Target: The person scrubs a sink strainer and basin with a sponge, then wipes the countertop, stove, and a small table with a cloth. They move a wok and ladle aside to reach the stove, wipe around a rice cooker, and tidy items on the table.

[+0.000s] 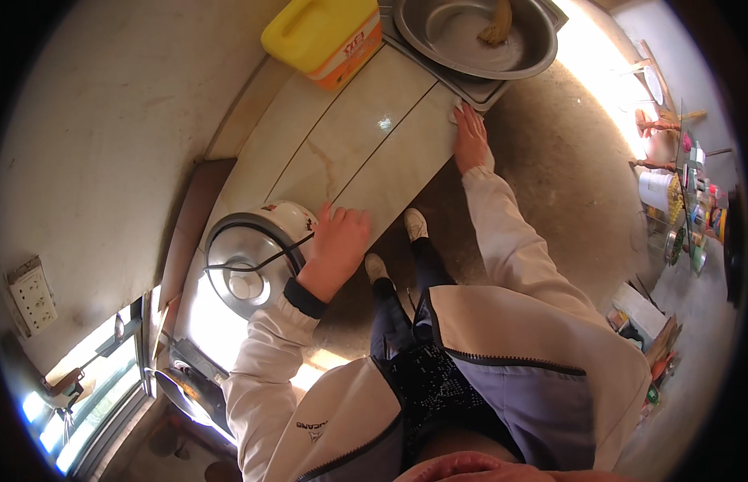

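Note:
My right hand (471, 140) lies on the counter's front edge beside the sink, its fingers pressed over a white cloth or tissue (456, 113) that is mostly hidden. Close to a rice cooker (244, 265) with a steel lid, my left hand (342, 244) rests over the counter with curled, slightly blurred fingers. A black cord (271, 259) crosses the cooker's lid and runs up to this hand; whether the fingers grip it is hidden. Between both hands stretches the pale tiled counter (374, 138), with dark joints and a brownish streak.
A steel basin (470, 36) holding a brush-like tool (497, 27) sits over the sink's corner (485, 99). Against the wall stands a yellow jug (325, 36). A wok (184, 388) is at lower left, below a wall socket (33, 295). Cluttered shelves (681, 199) line the right.

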### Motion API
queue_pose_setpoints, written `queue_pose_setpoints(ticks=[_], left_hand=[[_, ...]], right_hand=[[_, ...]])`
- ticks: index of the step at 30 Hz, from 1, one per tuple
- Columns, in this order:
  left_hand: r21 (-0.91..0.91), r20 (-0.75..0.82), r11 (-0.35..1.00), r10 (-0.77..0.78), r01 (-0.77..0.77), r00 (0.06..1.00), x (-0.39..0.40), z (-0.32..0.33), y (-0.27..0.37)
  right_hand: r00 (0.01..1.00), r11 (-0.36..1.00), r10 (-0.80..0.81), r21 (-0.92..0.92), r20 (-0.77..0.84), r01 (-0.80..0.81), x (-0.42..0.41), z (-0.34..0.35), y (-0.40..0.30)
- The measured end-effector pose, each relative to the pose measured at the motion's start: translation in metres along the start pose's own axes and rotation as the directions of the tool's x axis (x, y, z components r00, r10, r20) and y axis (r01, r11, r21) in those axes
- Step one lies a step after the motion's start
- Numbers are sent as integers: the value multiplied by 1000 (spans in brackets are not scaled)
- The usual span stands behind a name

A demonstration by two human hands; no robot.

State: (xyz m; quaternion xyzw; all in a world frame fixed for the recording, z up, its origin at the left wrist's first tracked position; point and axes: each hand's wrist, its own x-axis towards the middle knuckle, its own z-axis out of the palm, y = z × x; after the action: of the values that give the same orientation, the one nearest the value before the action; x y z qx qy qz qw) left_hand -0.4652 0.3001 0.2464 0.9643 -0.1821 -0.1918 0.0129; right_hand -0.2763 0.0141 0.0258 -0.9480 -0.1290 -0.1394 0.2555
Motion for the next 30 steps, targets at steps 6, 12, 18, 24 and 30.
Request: queue_pose_setpoints(ticks=[6,12,18,24,30], left_hand=[[-223,-117,975,-24,-3,993,-17,5,34],[-359,-187,933,-46,-25,981,-30,18,51],[-489,-206,871,-159,39,966,-43,25,49],[-618,-118,781,-205,90,972,-36,24,50],[-535,-265,842,-83,-74,961,-15,7,65]], right_hand=[[960,962,248,149,-130,-228,-49,-78,48],[962,877,-272,417,21,239,5,16,-138],[571,495,-818,599,76,630,-2,140,-318],[743,716,-664,355,82,601,36,159,-277],[944,933,-322,191,69,304,65,108,-166]])
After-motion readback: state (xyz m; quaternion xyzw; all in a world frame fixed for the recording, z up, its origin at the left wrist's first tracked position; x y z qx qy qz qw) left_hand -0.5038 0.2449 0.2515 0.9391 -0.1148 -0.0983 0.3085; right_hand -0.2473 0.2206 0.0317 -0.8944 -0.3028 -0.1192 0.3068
